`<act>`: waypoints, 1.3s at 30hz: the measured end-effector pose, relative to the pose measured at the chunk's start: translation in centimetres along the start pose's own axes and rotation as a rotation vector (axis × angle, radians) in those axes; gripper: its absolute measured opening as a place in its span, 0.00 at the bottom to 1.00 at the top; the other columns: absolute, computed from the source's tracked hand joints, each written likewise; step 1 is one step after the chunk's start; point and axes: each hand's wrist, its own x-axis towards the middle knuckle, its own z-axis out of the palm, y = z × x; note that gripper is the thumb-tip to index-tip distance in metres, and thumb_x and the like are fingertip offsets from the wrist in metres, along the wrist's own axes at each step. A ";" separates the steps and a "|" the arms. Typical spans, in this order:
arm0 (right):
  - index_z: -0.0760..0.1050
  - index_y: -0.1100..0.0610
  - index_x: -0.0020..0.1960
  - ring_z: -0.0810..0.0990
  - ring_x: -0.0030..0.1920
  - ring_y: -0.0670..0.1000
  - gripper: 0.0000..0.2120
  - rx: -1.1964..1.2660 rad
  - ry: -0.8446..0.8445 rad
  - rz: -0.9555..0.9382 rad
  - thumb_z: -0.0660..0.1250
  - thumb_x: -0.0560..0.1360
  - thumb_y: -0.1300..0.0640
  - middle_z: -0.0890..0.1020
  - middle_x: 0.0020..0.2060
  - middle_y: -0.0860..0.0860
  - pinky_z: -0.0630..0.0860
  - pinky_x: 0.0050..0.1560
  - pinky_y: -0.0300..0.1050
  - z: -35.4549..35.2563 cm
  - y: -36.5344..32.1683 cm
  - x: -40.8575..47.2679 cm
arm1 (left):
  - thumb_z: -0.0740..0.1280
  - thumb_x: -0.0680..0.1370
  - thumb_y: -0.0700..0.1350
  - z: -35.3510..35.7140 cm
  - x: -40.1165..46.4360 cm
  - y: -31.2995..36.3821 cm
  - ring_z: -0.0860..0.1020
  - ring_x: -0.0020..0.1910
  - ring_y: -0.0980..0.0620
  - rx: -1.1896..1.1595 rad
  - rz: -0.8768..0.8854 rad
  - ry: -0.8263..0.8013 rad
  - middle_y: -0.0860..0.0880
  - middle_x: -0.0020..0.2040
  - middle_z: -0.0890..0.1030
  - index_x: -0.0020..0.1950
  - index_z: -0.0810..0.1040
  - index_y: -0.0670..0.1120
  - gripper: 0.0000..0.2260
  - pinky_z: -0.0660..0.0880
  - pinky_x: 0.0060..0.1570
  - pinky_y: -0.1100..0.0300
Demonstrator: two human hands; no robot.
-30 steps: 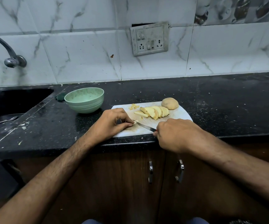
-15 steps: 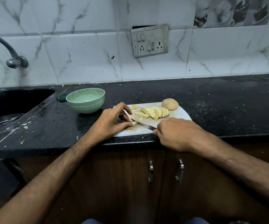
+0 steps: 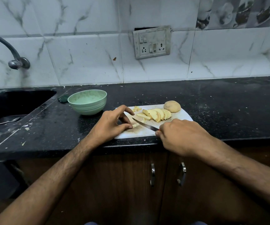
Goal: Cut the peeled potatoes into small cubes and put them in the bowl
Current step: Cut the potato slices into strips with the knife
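A white cutting board (image 3: 183, 116) lies on the black counter near its front edge. On it sit a fan of potato slices (image 3: 159, 114), a whole peeled potato (image 3: 172, 106) at the back right, and a few small cut bits (image 3: 137, 108) at the back left. My left hand (image 3: 113, 124) pinches a potato strip (image 3: 134, 125) on the board's left part. My right hand (image 3: 179, 135) grips the knife (image 3: 144, 125); the blade points left, its tip beside the strip. The green bowl (image 3: 87, 101) stands left of the board; no pieces show inside.
A dark sink (image 3: 15, 101) with a spoon (image 3: 6, 121) in it lies at the far left under a wall tap (image 3: 15, 62). A switch socket panel (image 3: 152, 42) hangs on the tiled wall. Cupboard doors with metal handles (image 3: 153, 174) are below the counter.
My left index finger lifted off the strip and spread out. The knife blade shifted slightly toward the strip. The slices and whole potato stayed put.
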 end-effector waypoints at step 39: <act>0.73 0.57 0.36 0.67 0.24 0.48 0.21 0.734 0.051 -0.083 0.60 0.82 0.45 0.71 0.22 0.48 0.63 0.24 0.37 1.4 10.2 7.6 | 0.73 0.78 0.42 1.2 3.1 -1.1 0.80 0.46 0.60 0.203 0.153 -0.162 0.55 0.48 0.83 0.57 0.84 0.48 0.08 0.75 0.49 0.65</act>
